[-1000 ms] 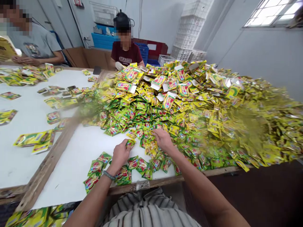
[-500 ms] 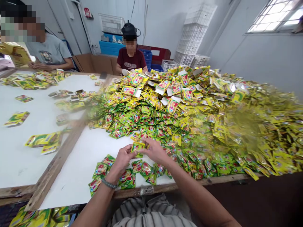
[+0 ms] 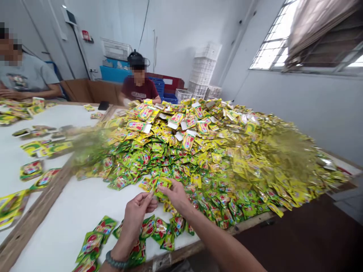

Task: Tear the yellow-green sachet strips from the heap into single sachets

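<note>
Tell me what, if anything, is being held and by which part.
A green-and-yellow packet, by its right side, in the grip of the right hand. The left hand is at its lower left corner; whether it pinches there is unclear.

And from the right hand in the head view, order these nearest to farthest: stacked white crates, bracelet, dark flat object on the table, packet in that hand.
1. Packet: in the right hand itself.
2. Bracelet: lower left.
3. Dark flat object: well ahead, to the left.
4. Stacked white crates: at the back of the room.
</note>
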{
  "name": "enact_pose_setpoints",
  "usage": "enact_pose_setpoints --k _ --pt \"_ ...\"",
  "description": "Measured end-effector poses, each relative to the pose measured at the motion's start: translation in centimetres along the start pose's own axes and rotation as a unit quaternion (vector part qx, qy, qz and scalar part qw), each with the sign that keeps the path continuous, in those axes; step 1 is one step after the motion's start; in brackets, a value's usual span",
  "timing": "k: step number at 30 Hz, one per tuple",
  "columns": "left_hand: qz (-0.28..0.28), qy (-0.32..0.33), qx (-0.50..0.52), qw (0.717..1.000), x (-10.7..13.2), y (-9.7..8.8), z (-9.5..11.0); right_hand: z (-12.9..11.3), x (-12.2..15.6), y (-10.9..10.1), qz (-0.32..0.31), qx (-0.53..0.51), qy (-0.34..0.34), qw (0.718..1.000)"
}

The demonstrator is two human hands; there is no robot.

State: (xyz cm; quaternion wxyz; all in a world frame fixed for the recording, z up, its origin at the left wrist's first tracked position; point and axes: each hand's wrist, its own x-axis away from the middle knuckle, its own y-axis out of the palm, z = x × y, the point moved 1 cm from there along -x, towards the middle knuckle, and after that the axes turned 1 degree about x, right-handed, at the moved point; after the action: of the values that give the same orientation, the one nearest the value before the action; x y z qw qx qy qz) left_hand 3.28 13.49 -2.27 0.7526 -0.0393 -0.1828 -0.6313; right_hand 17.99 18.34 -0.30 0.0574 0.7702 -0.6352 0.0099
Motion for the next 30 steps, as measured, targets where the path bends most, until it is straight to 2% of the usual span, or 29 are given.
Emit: enact_pose_setpoints --k 4,5,6,7,10,12,14,15,17,19,20,22,26,30 --pt "-0.004 -0.029 -0.004 1.000 -0.9 -0.9 -0.9 -4.7 -5.4 -6.0 0.114 0.076 -0.043 0.990" --pt "0.000 -0.033 -0.004 0.999 -1.0 -1.1 -1.2 -5.9 -7.1 -7.7 0.144 0.089 -0.043 0.985" --pt "0.005 -0.035 -0.004 0.999 -1.2 -1.2 -1.4 -7.0 -8.7 -9.3 0.201 0.127 -0.036 0.971" --pt "0.010 -0.035 -0.004 0.999 -1.3 -1.2 -1.6 -7.9 -10.3 -10.5 0.223 0.140 -0.035 0.964" --pt "0.019 -0.031 -0.007 0.999 -1.6 -1.1 -1.8 -9.2 -13.8 -12.3 0.241 0.158 -0.037 0.957" --pt "0.020 -0.024 -0.014 0.999 -1.8 -1.1 -1.6 -8.9 -14.6 -11.7 0.246 0.165 -0.044 0.954" --pt "0.017 -0.012 -0.035 0.999 -2.0 -1.3 -1.1 -7.9 -14.1 -10.1 0.241 0.172 -0.054 0.954" --pt "0.020 -0.001 -0.048 0.999 -2.0 -1.6 -0.7 -7.3 -13.4 -9.0 0.218 0.166 -0.061 0.960" --pt "0.033 0.035 -0.070 0.996 -2.0 -2.0 0.3 -5.8 -11.1 -6.3 0.123 0.118 -0.067 0.983" --pt "0.031 0.076 -0.073 0.994 -1.8 -2.1 1.4 -4.2 -8.1 -3.4 -0.007 0.025 -0.039 0.999" --pt "0.017 0.094 -0.066 0.993 -1.6 -2.0 1.8 -3.4 -6.4 -2.1 -0.057 -0.015 -0.017 0.998" --pt "-0.030 0.112 -0.047 0.992 -1.2 -1.6 2.4 -2.4 -3.3 0.0 -0.117 -0.067 0.020 0.991" --pt "-0.068 0.097 -0.008 0.993 -0.3 -1.6 2.4 -1.7 0.9 1.7 -0.165 -0.115 0.065 0.977" --pt "-0.083 0.065 -0.015 0.994 1.1 -3.0 1.6 -2.4 2.1 0.9 -0.128 -0.096 0.064 0.985"
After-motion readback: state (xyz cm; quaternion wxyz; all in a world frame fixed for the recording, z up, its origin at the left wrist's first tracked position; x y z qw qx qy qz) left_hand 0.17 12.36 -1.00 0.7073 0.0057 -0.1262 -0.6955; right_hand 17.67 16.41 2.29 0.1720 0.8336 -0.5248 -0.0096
